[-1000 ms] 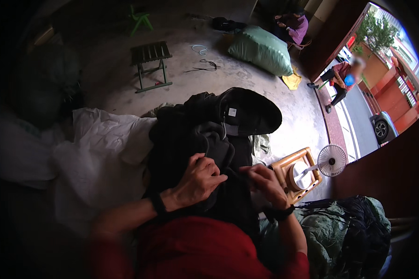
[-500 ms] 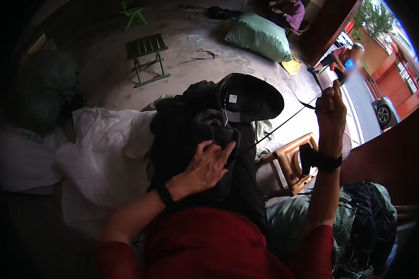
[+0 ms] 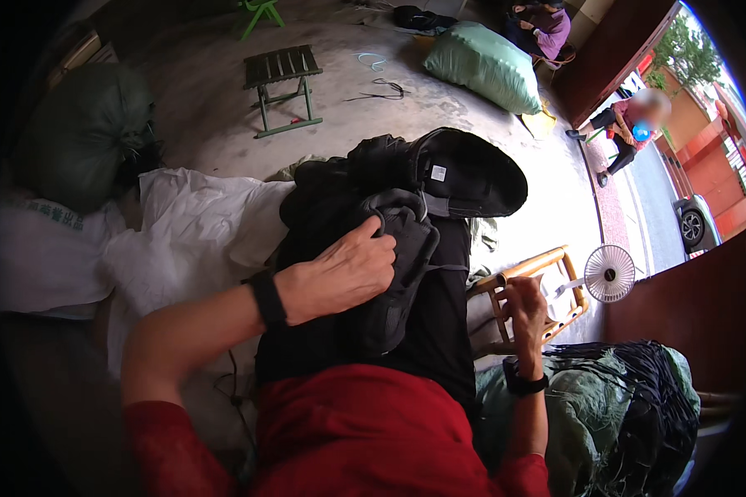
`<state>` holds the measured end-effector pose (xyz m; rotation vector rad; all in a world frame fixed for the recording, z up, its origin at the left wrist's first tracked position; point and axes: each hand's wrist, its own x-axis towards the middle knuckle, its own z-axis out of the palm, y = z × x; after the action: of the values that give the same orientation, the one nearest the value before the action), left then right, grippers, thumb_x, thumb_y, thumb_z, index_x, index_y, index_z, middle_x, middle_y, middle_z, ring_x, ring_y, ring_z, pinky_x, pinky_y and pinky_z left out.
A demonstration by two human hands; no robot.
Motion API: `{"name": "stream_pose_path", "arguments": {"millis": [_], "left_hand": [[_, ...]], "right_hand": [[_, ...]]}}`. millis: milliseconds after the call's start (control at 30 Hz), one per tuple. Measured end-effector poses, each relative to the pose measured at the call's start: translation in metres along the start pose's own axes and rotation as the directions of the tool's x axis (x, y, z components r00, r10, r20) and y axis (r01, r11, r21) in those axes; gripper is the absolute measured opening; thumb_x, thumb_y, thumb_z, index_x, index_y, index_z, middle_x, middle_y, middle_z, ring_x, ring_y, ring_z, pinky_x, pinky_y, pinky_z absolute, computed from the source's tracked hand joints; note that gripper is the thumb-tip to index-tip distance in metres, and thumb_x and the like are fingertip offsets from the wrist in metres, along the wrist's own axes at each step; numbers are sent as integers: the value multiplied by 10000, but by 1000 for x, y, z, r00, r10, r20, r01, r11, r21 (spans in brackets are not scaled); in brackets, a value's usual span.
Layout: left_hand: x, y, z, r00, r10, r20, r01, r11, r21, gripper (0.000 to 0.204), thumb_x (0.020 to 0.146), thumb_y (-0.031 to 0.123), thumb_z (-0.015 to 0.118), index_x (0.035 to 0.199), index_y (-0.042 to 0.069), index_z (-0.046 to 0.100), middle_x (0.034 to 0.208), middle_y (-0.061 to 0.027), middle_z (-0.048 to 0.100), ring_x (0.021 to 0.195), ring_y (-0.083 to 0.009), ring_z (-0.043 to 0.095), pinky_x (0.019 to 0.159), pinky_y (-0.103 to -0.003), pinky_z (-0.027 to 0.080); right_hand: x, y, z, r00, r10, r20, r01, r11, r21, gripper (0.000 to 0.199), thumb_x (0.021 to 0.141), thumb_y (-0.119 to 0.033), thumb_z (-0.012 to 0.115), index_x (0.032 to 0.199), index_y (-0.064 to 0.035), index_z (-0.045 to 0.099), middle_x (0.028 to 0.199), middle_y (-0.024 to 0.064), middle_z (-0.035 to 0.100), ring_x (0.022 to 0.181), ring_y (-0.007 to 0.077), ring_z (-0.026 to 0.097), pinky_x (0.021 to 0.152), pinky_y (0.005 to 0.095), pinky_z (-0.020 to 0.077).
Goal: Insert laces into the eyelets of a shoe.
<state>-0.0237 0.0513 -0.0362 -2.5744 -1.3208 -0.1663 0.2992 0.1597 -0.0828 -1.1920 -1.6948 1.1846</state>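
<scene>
Across my lap lies a black padded cloth article [image 3: 472, 178], with an oval hollow part and a small white label inside. I cannot tell its exact kind. My left hand [image 3: 348, 269] is closed on a fold at its near part, thumb and fingers pinched together. A thin dark strip [image 3: 448, 267] sticks out from its right side toward my right hand. To the right of my lap, my right hand [image 3: 526, 311] is raised with fingers curled together; what they hold, if anything, does not show.
White sacks [image 3: 199, 224] lie on my left, with a dark green sack [image 3: 83, 137] behind. A bamboo stool [image 3: 568, 261], a small fan [image 3: 609, 273] and a bundle of dark cords [image 3: 638, 414] are on my right. Ahead stand a folding stool [image 3: 282, 68], a pale green sack [image 3: 485, 66] and two seated people.
My right hand has come down and inward from high on the right, where it pulled a thin black cord taut. My left hand has shifted slightly and pinched the cloth. The view has tilted.
</scene>
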Motion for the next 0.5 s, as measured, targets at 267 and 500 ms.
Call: {"name": "stream_pose_path", "arguments": {"millis": [267, 500], "left_hand": [[15, -17, 47, 932, -61, 356, 126, 979, -161, 59, 761, 159, 635, 708, 134, 641, 690, -51, 590, 720, -235, 528, 646, -396, 385], [22, -15, 20, 874, -417, 250, 244, -67, -967, 234, 950, 222, 573, 813, 42, 634, 874, -22, 608, 883, -121, 559, 834, -258, 418]], "right_hand": [[-18, -30, 62, 945, 59, 323, -84, 994, 65, 105, 935, -67, 576, 1004, 1, 616, 768, 69, 662, 627, 101, 614, 587, 220, 508], [-27, -49, 105, 884, 46, 466, -160, 965, 206, 201, 965, -118, 570, 1116, 15, 577, 797, 69, 659, 640, 110, 633, 591, 222, 515]]}}
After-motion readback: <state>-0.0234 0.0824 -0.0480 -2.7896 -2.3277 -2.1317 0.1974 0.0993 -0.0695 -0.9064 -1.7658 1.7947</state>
